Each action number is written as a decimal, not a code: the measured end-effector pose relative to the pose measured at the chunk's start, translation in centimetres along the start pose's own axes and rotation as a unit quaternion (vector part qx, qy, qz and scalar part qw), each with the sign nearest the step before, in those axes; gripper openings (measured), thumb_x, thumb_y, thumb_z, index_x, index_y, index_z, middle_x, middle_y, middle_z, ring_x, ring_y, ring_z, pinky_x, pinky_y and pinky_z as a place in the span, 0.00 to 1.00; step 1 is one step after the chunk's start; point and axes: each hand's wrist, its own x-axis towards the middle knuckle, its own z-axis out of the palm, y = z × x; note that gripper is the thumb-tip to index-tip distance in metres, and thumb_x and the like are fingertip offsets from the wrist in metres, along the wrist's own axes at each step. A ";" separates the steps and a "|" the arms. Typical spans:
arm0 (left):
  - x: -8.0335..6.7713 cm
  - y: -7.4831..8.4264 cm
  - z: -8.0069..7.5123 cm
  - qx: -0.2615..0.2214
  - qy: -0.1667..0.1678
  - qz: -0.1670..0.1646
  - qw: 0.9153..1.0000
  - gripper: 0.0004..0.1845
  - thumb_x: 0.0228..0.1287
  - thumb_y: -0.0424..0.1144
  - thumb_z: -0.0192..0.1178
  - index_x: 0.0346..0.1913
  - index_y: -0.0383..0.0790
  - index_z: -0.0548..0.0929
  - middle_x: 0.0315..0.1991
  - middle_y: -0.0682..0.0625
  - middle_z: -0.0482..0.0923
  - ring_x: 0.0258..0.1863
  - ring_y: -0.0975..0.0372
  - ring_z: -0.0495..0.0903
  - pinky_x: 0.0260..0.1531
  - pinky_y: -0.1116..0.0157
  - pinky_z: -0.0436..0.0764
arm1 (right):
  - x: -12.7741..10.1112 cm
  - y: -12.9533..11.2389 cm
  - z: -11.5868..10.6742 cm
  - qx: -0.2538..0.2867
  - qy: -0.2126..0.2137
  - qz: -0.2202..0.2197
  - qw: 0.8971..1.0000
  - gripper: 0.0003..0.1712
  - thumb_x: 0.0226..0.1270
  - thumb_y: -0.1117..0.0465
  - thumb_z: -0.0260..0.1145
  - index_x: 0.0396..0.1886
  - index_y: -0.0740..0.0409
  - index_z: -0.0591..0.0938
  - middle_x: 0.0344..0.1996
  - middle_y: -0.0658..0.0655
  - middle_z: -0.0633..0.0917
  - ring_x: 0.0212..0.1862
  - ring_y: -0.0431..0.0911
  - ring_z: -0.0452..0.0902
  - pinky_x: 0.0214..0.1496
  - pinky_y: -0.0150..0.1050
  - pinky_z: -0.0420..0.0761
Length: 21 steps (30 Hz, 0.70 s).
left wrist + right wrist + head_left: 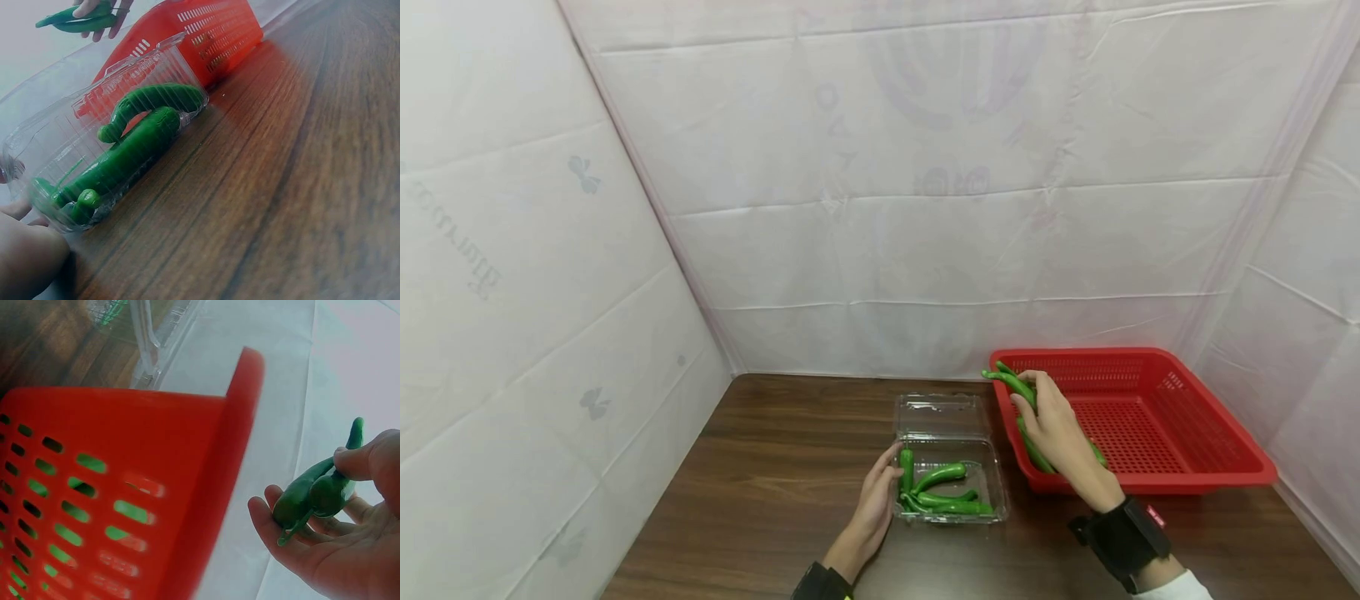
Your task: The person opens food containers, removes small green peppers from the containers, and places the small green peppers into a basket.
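Right hand (1051, 429) pinching green peppers (1017, 386) over a red basket's (1157, 482) left side.
Peppers lie mostly sideways, ends jutting left; the opened clear container (998, 482) sits leftward and nearer the person, its left wall touched by the left hand (871, 498), grip unclear.

Glossy green peppers (946, 474) lie in an open clear box (977, 482) and red basket (1157, 433), two in the right hand (1060, 427).

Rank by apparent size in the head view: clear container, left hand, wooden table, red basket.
1. Wooden table
2. Red basket
3. Clear container, open lid included
4. Left hand
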 end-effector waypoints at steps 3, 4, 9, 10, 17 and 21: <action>-0.1 0.0 0.0 0.002 -0.002 0.001 1.000 0.36 0.71 0.35 0.48 0.80 0.34 0.54 0.83 0.36 0.42 0.82 0.40 0.32 0.80 0.42 0.33 | -0.1 0.2 -0.1 0.007 -0.005 0.009 1.000 0.17 0.75 0.66 0.60 0.58 0.69 0.71 0.42 0.66 0.79 0.35 0.48 0.76 0.31 0.37 0.73; -0.1 0.1 0.0 0.001 -0.001 0.001 1.000 0.36 0.71 0.35 0.48 0.80 0.34 0.54 0.83 0.36 0.42 0.82 0.41 0.32 0.80 0.42 0.33 | -0.2 0.3 -0.2 0.010 -0.006 0.012 1.000 0.17 0.75 0.66 0.61 0.57 0.69 0.71 0.42 0.65 0.79 0.35 0.48 0.76 0.31 0.36 0.73; -0.1 -0.1 0.0 -0.004 0.001 0.001 1.000 0.36 0.71 0.34 0.48 0.80 0.34 0.55 0.83 0.35 0.42 0.82 0.41 0.32 0.80 0.42 0.33 | -0.6 0.9 -0.2 0.006 -0.002 0.017 1.000 0.16 0.74 0.67 0.62 0.56 0.69 0.72 0.42 0.66 0.80 0.36 0.51 0.78 0.31 0.37 0.74; -0.1 -0.1 0.0 -0.005 0.002 0.001 1.000 0.36 0.71 0.34 0.48 0.80 0.33 0.55 0.83 0.35 0.42 0.82 0.40 0.32 0.80 0.42 0.33 | -0.6 1.0 -0.2 0.001 0.000 0.018 1.000 0.16 0.74 0.67 0.62 0.56 0.69 0.72 0.42 0.66 0.80 0.37 0.51 0.79 0.32 0.38 0.74; -0.1 -0.1 0.0 -0.005 0.002 0.005 1.000 0.36 0.70 0.34 0.48 0.80 0.33 0.55 0.83 0.34 0.43 0.82 0.40 0.34 0.80 0.42 0.33 | -1.0 2.4 -0.2 -0.024 0.009 0.032 0.999 0.16 0.74 0.66 0.62 0.56 0.68 0.73 0.42 0.66 0.80 0.37 0.53 0.77 0.35 0.44 0.75; -0.1 -0.1 0.1 -0.005 0.002 0.006 1.000 0.36 0.70 0.34 0.49 0.79 0.33 0.56 0.83 0.35 0.43 0.82 0.40 0.34 0.80 0.42 0.34 | -1.3 3.3 -0.3 -0.033 0.009 0.042 0.999 0.16 0.74 0.66 0.62 0.56 0.69 0.73 0.43 0.68 0.80 0.38 0.55 0.77 0.35 0.45 0.74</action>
